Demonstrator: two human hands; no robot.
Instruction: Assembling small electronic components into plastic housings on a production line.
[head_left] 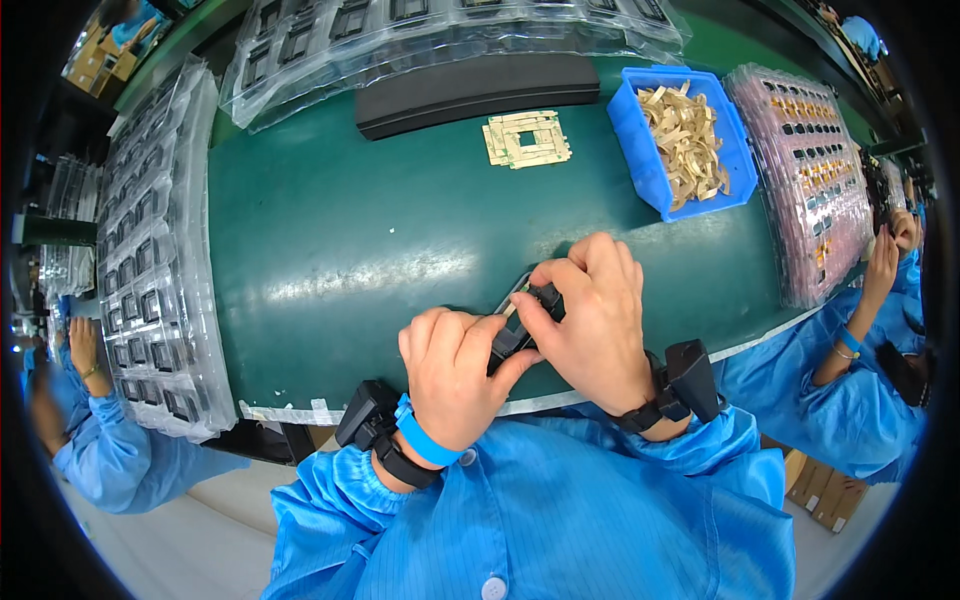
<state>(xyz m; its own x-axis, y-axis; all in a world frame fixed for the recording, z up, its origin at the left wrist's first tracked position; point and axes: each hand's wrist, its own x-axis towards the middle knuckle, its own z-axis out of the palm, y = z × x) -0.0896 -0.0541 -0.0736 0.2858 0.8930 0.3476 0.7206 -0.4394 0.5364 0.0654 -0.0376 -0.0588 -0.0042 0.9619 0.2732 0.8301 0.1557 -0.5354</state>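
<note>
Near the front edge of the green table, both hands hold a small black rectangular device housing (513,337) at a slant. My left hand (450,365) grips its lower left end between thumb and fingers. My right hand (597,325) is closed on its upper right end, thumb pressed against the top face. A pale strip shows along one side of the housing; the fingers cover much of the rest. Farther back lies a cream-coloured sheet (503,146) with a small square opening. To its right stands a blue bin (652,185) filled with tan strips (690,130).
Clear plastic trays with black frames (150,250) line the left side, and another tray (440,45) lies across the back. A long black box (480,92) sits before it. Stacked pinkish trays (815,190) stand at right. Co-workers in blue sit on both sides.
</note>
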